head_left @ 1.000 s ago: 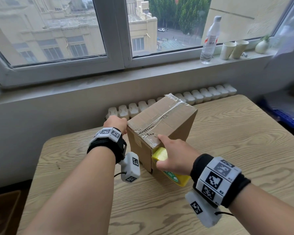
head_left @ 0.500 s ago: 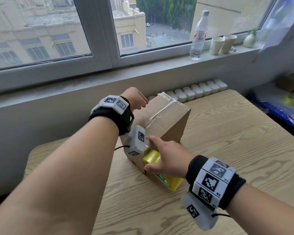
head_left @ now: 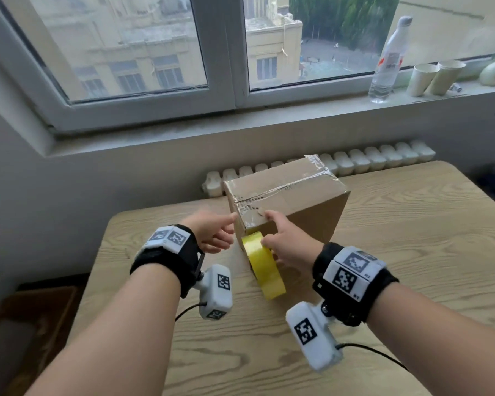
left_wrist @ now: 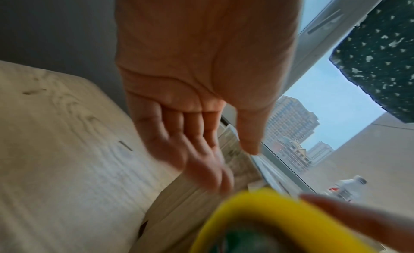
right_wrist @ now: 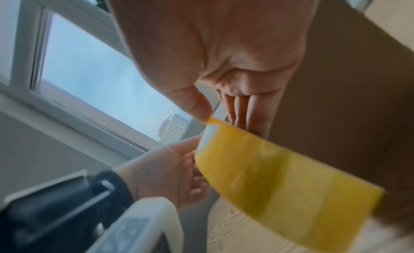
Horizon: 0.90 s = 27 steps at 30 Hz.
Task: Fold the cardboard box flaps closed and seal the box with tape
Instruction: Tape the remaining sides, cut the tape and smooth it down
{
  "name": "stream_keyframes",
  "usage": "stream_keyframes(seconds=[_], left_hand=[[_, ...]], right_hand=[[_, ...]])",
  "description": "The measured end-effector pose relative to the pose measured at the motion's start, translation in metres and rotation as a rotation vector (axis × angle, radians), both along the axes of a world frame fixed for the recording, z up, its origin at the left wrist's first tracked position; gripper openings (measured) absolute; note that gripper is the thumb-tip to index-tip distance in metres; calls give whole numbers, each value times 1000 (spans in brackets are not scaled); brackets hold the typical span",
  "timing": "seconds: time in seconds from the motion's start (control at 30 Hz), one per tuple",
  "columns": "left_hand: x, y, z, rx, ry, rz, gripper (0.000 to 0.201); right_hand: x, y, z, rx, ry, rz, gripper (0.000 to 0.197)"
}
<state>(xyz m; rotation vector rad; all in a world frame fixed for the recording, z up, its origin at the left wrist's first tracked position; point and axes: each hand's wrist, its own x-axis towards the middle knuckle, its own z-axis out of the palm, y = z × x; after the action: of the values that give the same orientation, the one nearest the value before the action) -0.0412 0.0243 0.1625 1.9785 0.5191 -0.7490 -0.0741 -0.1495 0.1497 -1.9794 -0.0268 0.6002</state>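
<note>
Cardboard box (head_left: 286,201): stands at 12 o'clock on the wooden table (head_left: 412,252), flaps folded shut, clear tape already running along the top seam and over the near edge.
Left hand (head_left: 212,235): at 9 o'clock of the box's near corner, fingers straight and loosely apart, holding nothing; the wrist view shows the open palm just beside the box wall.
Tape roll (head_left: 265,265): yellow, on edge against the box's near face at 6 o'clock.
Right hand (head_left: 286,244): at 3 o'clock of the roll, fingers curled on it, forefinger reaching up to the top edge.
Progress: flaps closed and seam taped; what looks left is parting the roll from the strip and pressing the end down.
Room: bare tabletop at 3 and 6 o'clock; the table's left edge is near at 9 o'clock, a radiator (head_left: 355,162) close behind at 12.
</note>
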Motion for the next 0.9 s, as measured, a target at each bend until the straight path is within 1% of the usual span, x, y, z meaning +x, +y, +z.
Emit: stream_keyframes(seconds=[0.07, 0.13, 0.17, 0.23, 0.3, 0.33, 0.37, 0.43, 0.47, 0.5, 0.53, 0.6, 0.7, 0.77, 0.83, 0.87, 0.9], left_hand=[[-14, -1, -1, -78, 89, -24, 46], [-22, -4, -3, -179, 107, 19, 49], [-25, -6, -3, -210, 75, 56, 46], [-29, -12, -6, -210, -36, 127, 36], [-30, -18, -9, -190, -117, 201, 36], [-29, -21, -11, -195, -133, 233, 37], [-29, -24, -12, -208, -141, 262, 37], [-28, -29, -12, -223, -140, 314, 34], [-28, -30, -10, -218, -137, 331, 32], [-27, -32, -9, -213, -138, 343, 30], [-27, -34, -7, -200, -139, 348, 28], [-24, -36, -3, -145, -148, 329, 24], [-19, -37, -6, -42, -215, 302, 26], [-18, -37, -10, -7, -253, 312, 28], [-18, -36, -12, -8, -234, 335, 26], [-18, -36, -13, -5, -223, 342, 26], [-18, -35, -15, 5, -217, 343, 26]], right_hand=[[1, 10, -4, 100, 55, -30, 73], [1, 16, -7, 164, 78, -38, 78], [1, 18, -7, 179, 70, -29, 78], [1, 18, -8, 160, 25, 10, 80], [1, 15, -6, 102, -16, 58, 78], [3, 12, -4, 76, -27, 78, 74], [4, 8, -1, 64, -31, 94, 66], [7, -6, 4, 75, -30, 88, 37], [9, -15, 5, 82, -34, 55, 24], [11, -27, 4, 78, -35, 19, 16], [13, -38, 0, 57, -23, -6, 13], [14, -60, -17, -31, 31, -18, 12], [16, -85, -63, -235, 82, -61, 6], [17, -100, -91, -423, 56, -54, 12], [18, -114, -112, -624, 54, -12, 27], [16, -121, -120, -696, 73, -4, 32], [16, -128, -127, -739, 100, 0, 32]])
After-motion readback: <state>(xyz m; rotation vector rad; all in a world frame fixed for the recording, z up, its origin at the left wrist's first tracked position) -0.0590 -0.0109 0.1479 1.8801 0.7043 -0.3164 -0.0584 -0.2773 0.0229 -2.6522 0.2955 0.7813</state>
